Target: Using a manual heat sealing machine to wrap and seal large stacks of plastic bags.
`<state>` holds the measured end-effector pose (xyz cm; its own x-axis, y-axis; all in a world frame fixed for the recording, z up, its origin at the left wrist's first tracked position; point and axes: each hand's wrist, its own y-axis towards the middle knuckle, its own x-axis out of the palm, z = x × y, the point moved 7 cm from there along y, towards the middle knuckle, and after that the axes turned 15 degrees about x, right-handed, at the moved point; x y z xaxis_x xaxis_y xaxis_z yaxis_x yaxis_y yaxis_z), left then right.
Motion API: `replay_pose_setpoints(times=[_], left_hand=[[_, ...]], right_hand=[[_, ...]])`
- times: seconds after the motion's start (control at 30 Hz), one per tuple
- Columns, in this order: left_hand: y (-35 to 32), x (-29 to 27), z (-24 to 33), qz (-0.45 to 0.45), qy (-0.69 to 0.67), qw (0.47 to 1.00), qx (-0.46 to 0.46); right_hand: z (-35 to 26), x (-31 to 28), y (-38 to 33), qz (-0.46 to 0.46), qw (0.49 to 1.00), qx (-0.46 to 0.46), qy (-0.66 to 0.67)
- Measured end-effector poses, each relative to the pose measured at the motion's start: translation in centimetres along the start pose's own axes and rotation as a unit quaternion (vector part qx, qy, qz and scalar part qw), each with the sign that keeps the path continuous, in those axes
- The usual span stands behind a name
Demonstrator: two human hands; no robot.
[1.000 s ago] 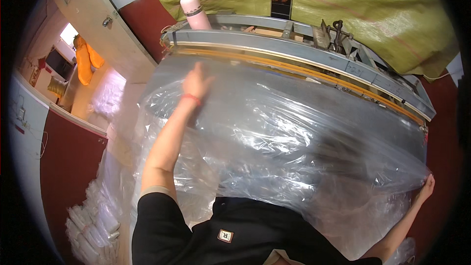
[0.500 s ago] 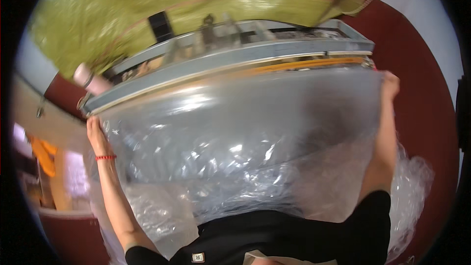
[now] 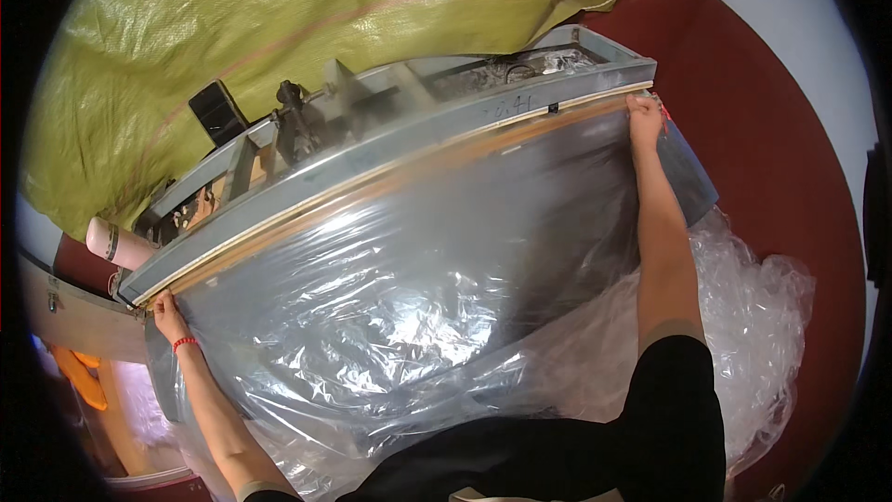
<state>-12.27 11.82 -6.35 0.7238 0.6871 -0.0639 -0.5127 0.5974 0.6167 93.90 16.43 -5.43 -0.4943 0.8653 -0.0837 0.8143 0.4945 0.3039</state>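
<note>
Left hand (image 3: 169, 318): fingers pinching the clear film (image 3: 409, 293) at its far left corner, by the left end of the grey metal frame (image 3: 390, 146); red bracelet (image 3: 186, 343) on the wrist.
Right hand (image 3: 643, 121): closed in a pinch on the far right corner, near the frame's other end.
Film position: stretched between both hands — along the frame's near side, wrinkled and shiny lower down.
Pink bottle (image 3: 116, 244): at the frame's left end.
Phone (image 3: 217, 112): against the yellow-green sheet (image 3: 307, 0), beyond the frame.
Crumpled plastic (image 3: 753, 316): heaped right of the right forearm.
</note>
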Motion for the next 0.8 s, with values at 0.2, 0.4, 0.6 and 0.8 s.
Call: replay_pose_setpoints(times=[0.2, 0.4, 0.6, 0.8], left_hand=[[-1.0, 0.6, 1.9, -0.009, 0.012, 0.996, -0.084], [-0.8, -1.0, 1.4, 0.049, 0.006, 0.995, -0.081], [-1.6, -0.9, 1.5, -0.007, -0.095, 0.984, -0.150], [-2.8, -0.4, 12.8, -0.187, 0.050, 0.980, 0.053]], right_hand=[[-1.1, -0.5, -1.2, -0.045, 0.989, 0.126, 0.056], [-2.5, -0.2, -2.4, -0.021, 0.989, 0.134, 0.061], [-3.7, 0.9, -4.3, -0.104, 0.974, 0.202, 0.014], [-9.2, -6.5, -6.0, -0.069, 0.988, 0.028, -0.133]])
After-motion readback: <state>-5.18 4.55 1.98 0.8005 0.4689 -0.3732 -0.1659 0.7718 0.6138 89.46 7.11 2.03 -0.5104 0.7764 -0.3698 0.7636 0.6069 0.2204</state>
